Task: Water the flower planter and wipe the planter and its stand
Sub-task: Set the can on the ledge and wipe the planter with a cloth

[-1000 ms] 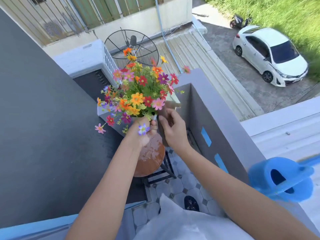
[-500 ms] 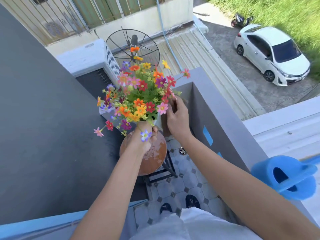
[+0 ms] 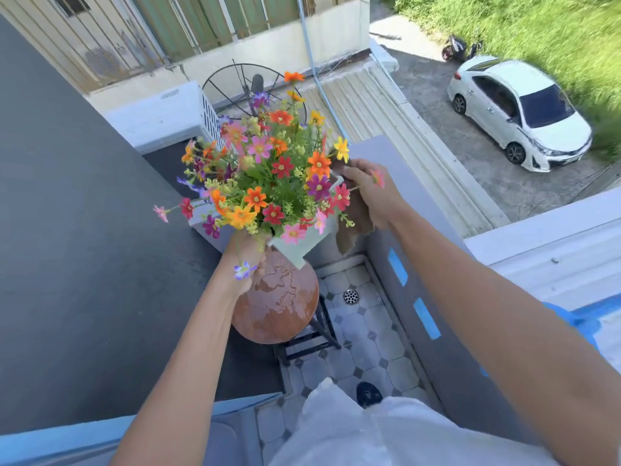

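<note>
A view from a head-worn camera, looking down at a person's two bare arms on a narrow balcony. The left hand [image 3: 247,260] holds a pale, box-shaped planter [image 3: 299,243] at its near left corner, lifted and tilted above a round wooden stand [image 3: 279,304]; its grip is curled round the planter's edge, partly hidden behind blooms. The planter is packed with small bright flowers [image 3: 268,176] in orange, red, pink, purple and yellow, with green foliage between them. The right hand [image 3: 373,193] is at the planter's far right side, its grip clamped on a brown cloth [image 3: 353,223] that hangs down against the planter's wall. The stand's top is reddish brown and glistens with wet patches; dark metal legs show beneath it. The stand sits on a balcony floor [image 3: 369,348] of pale octagonal tiles with small dark squares, and a round metal drain [image 3: 350,296] lies just beyond it. A grey parapet wall [image 3: 437,331] runs along the right, with short blue strips on its inner face. Part of a blue object [image 3: 581,322] shows behind the right forearm. Far below, a white car [image 3: 524,112] is parked beside grass
</note>
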